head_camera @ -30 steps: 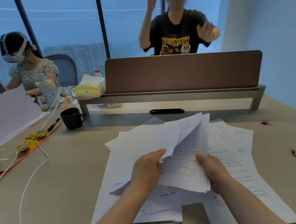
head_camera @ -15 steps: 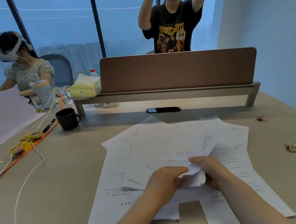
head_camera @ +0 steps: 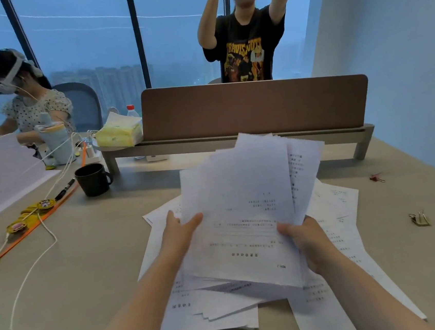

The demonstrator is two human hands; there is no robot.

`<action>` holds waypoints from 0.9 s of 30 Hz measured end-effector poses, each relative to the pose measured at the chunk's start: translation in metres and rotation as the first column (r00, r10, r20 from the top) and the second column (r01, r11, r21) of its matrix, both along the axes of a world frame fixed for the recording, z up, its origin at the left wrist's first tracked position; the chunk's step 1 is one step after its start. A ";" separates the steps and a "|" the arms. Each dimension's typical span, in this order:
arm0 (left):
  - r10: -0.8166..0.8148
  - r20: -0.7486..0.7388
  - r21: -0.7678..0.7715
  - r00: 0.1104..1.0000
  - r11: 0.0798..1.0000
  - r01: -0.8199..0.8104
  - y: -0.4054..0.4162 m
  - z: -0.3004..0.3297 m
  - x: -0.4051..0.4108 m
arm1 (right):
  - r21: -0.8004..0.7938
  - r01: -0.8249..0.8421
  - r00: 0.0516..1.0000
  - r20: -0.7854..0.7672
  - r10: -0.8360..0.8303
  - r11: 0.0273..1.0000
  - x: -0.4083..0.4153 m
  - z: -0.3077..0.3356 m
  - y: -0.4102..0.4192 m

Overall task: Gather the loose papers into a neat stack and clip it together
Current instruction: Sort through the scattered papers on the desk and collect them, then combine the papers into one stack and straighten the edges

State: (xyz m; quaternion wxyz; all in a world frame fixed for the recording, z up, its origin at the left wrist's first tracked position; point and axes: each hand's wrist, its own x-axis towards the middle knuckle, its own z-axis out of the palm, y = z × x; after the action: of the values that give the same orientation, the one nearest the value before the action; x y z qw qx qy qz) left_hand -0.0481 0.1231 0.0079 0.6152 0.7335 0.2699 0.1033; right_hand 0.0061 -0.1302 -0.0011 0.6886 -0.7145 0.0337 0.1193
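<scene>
A fanned bundle of printed white sheets [head_camera: 244,202] is raised above the desk, tilted up toward me. My right hand [head_camera: 306,241] grips its lower right edge, thumb on the front sheet. My left hand [head_camera: 179,233] touches the bundle's left edge with thumb and fingers extended. More loose sheets [head_camera: 200,317] lie spread on the desk beneath. A gold binder clip [head_camera: 420,220] lies on the desk to the right, and a small red binder clip [head_camera: 376,177] lies farther back.
A brown divider screen on a grey shelf [head_camera: 256,107] crosses the desk's far side. A black mug [head_camera: 93,179], tissue pack [head_camera: 119,133], pen, white cable [head_camera: 32,275] and orange strip sit left. One person stands behind the screen; another sits at far left.
The bundle, low over the desk half a second ago, has been lifted and tilted upright. My left hand moved from the bundle's lower edge to its left edge.
</scene>
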 end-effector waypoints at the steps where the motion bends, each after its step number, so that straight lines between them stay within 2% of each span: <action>1: -0.012 0.042 -0.138 0.999 0.990 0.017 0.006 0.003 0.002 | 0.020 -0.015 1.000 0.028 0.014 1.000 -0.001 0.004 0.000; 3: -0.043 0.125 -0.318 0.991 0.945 0.081 0.015 0.008 0.003 | 0.063 -0.068 0.994 0.093 0.062 0.996 -0.003 0.014 0.000; 5: -0.052 0.215 -0.353 0.975 0.927 0.127 0.017 0.016 0.002 | 0.102 -0.131 0.980 0.162 0.113 0.986 -0.005 0.023 0.001; 8: -0.011 0.374 -0.314 0.927 0.939 0.138 0.011 0.031 0.003 | 0.069 -0.149 0.958 0.257 0.127 0.986 -0.004 0.038 0.005; 11: 0.049 0.520 -0.205 0.853 0.976 0.070 0.004 0.049 0.003 | 0.040 -0.107 0.943 0.321 0.089 0.993 -0.002 0.057 0.011; 14: 0.045 0.576 -0.090 0.816 0.996 0.008 0.001 0.063 0.003 | 0.095 -0.094 0.928 0.370 0.052 0.991 -0.001 0.069 0.015; 17: 0.001 0.548 0.033 0.836 0.999 -0.023 -0.002 0.062 -0.001 | 0.106 -0.081 0.920 0.391 0.033 0.991 -0.002 0.066 0.017; 19: -0.040 0.499 0.061 0.866 0.998 0.011 -0.005 0.049 -0.002 | 0.138 -0.069 0.927 0.374 0.013 0.988 -0.005 0.058 0.018; 23: -0.075 0.377 0.027 0.923 0.997 0.070 -0.009 0.025 -0.008 | 0.162 -0.042 0.937 0.348 -0.018 0.986 -0.008 0.050 0.018; 27: -0.102 0.339 -0.018 0.935 0.993 0.115 -0.009 0.021 -0.007 | 0.168 -0.068 0.944 0.330 0.009 0.983 -0.008 0.052 0.021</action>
State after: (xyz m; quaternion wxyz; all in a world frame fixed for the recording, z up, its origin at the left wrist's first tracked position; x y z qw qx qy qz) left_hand -0.0555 0.1141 0.0289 0.6707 0.7071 0.1216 0.1881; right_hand -0.0019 -0.1089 0.0511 0.7429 -0.6608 -0.1062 0.0146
